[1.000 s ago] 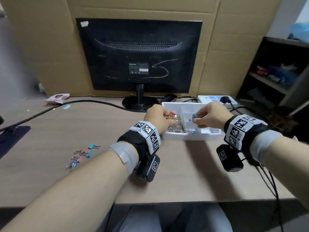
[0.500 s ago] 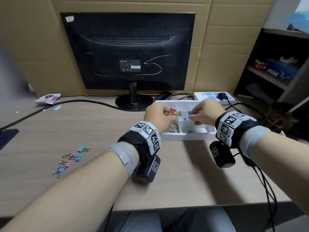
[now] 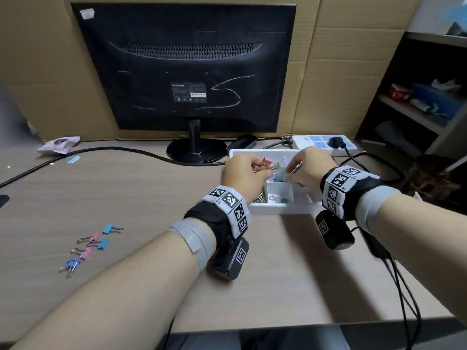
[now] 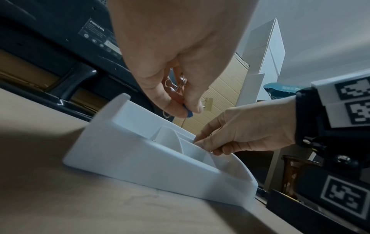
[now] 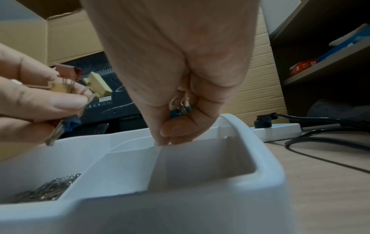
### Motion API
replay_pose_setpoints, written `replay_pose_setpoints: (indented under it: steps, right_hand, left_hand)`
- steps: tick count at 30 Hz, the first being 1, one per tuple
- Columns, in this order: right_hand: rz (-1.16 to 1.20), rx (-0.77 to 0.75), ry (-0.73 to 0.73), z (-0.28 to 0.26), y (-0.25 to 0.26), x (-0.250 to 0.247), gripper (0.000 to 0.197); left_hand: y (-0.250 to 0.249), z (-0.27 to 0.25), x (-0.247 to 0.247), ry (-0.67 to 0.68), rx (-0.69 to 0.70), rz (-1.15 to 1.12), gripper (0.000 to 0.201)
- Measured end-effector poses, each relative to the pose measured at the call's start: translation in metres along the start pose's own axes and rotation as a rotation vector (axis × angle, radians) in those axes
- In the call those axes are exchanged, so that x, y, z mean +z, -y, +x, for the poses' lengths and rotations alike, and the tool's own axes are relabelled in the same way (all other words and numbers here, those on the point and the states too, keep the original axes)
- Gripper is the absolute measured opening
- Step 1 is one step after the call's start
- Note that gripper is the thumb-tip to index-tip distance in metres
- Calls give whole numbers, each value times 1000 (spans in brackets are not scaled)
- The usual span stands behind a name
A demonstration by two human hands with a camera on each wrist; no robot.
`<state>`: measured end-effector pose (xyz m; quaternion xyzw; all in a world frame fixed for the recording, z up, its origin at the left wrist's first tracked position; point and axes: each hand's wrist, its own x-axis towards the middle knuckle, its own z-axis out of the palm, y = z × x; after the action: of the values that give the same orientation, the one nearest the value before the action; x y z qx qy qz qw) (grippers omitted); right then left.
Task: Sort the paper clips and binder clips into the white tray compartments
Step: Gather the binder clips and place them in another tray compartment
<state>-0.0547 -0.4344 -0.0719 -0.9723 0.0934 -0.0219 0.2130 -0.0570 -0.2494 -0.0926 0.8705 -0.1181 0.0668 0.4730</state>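
I see the white tray [image 3: 283, 210] sitting toward the far right part of the surface [image 3: 151, 198], in front of the monitor's stand. Its near-left compartment holds a heap of silver paper clips [image 5: 46, 190], and a blue binder clip [image 3: 279, 199] lies in the small compartment just beside them. My left hand [image 3: 243, 174] hovers over the tray's left side, fingers curled round a bunch of binder clips [image 5: 80, 82], pink, yellow and blue. My right hand [image 3: 309, 168] hangs over the tray's middle divider, fingers pinched on a pair of dark teal clips [image 5: 180, 110], fingertips right at the divider's top edge. Whether they touch it I cannot tell. More loose binder clips [image 3: 93, 245], pink and blue, lie well apart from the tray near the left part of the surface, closer to the front edge. A white power strip [image 3: 323, 142] lies by the far edge behind the tray
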Motion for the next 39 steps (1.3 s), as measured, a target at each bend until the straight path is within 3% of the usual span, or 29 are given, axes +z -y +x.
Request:
replay_pose_setpoints:
  steps: [5,14,16,19,24,29,37,39]
  right_hand:
    - [48,50,22,7,-8,-3,41]
    - [75,-4,-77,6,-20,-11,52]
    - [100,-14,-105,3,-24,-11,46]
    - [173,3,-153,2,-32,-14,20]
    - [352,1,-54,-4,-35,-16,24]
    - [420,32,-55,-4,-39,-15,24]
    - [454,52,-101,-8,-43,-20,18]
    - [467,54,-110,-10,-43,-22,19]
  left_hand:
    - [-6,7,18,-13,5,-144,13]
    - [-13,10,39,-2,-8,-141,11]
    - [-16,10,42,-10,-11,-103,13]
    - [-18,13,47,-28,-33,-68,13]
    - [-21,16,50,-23,-69,27,17]
    - [-20,20,52,7,-139,16,38]
    - [-19,22,56,21,-109,17,44]
    - [-18,22,56,11,-79,39,37]
